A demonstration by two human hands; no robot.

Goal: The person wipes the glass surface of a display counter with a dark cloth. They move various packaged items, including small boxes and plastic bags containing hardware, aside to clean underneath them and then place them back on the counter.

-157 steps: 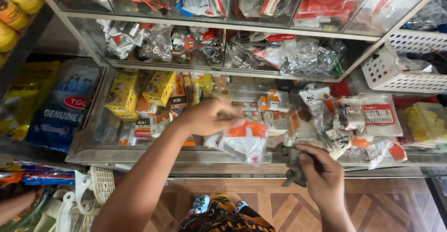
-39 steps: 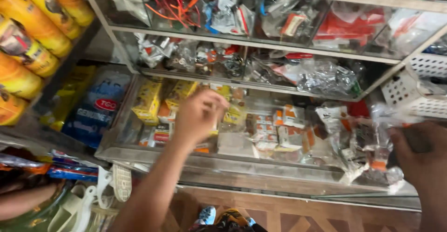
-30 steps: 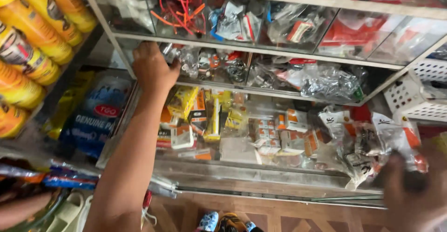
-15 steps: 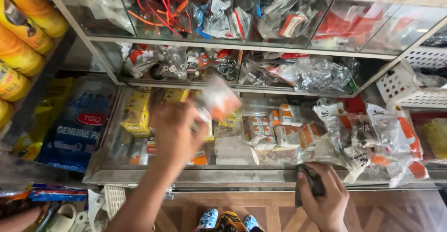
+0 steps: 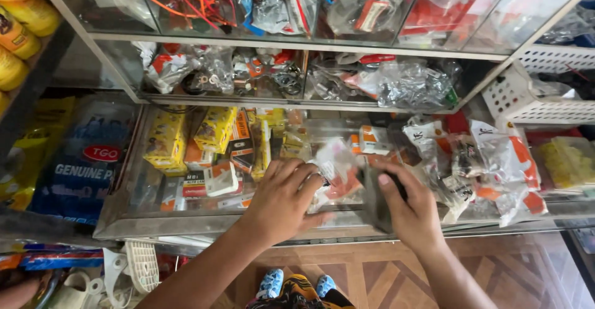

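Grasping a clear plastic packet point(image 5: 338, 172): left hand point(image 5: 282, 200) | right hand point(image 5: 409, 207) clutches dark object point(image 5: 375, 200), possibly a tool, mostly hidden, at 3 o'clock | glass shelf point(image 5: 155, 219) beneath.

The left hand point(image 5: 282, 200) covers part of a clear packet point(image 5: 338, 172), and the packet looks blurry. The right hand point(image 5: 406, 207) hides most of a dark thing point(image 5: 375, 200). Yellow bottles point(image 5: 18, 30), upper left, are cut off.
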